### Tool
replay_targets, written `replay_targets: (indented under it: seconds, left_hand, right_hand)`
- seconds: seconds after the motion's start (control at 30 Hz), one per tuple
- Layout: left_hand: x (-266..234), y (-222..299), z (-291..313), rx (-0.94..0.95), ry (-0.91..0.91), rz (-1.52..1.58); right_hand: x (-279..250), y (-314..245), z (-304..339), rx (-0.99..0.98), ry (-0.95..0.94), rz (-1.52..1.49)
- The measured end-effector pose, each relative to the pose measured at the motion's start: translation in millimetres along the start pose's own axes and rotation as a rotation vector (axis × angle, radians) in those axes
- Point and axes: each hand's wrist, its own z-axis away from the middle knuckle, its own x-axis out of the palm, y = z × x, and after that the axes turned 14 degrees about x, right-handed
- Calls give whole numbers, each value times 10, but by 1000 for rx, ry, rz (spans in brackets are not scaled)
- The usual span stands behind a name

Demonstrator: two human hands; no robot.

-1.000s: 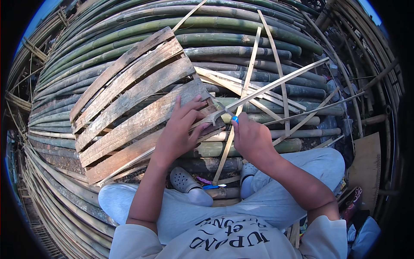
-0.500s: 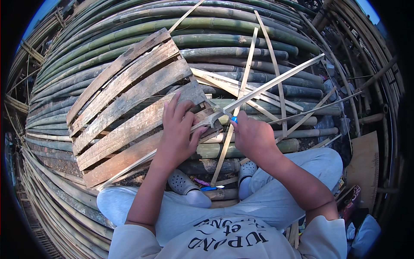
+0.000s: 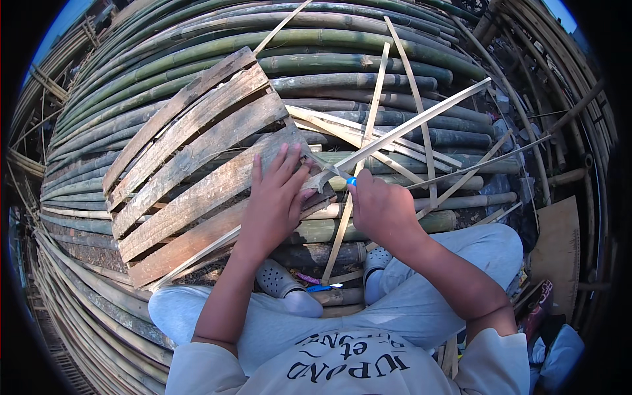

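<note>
A long pale bamboo strip (image 3: 421,120) runs from upper right, under my left hand, toward my left knee. My left hand (image 3: 276,197) lies over it at the slatted wooden pallet's (image 3: 197,171) near right corner. Its fingers are fairly straight along the pallet edge, with the strip between thumb and index finger. My right hand (image 3: 384,207) is closed round a knife (image 3: 351,180) with a blue handle end. The knife's short blade lies against the strip, just right of my left fingers. A frayed, split part of the strip (image 3: 322,179) shows there. My palms hide the rest of the grip.
Green bamboo poles (image 3: 316,62) lie side by side beneath everything. Several split strips (image 3: 421,99) cross at the upper right. A blue-handled tool (image 3: 322,287) lies between my feet. A brown board (image 3: 554,257) leans at the right, near a bag (image 3: 559,355).
My left fingers have straightened and spread a little along the pallet edge. The knife, my right hand and the strip's far end have shifted slightly left.
</note>
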Motion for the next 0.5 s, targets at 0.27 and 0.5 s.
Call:
replay_targets:
  seconds: [0.27, 0.5]
  left_hand:
    - [19, 3, 20, 11, 194, 230]
    - [3, 61, 25, -22, 211, 282]
  right_hand:
    - [114, -109, 123, 33, 119, 167]
    - [106, 114, -95, 296, 119, 190]
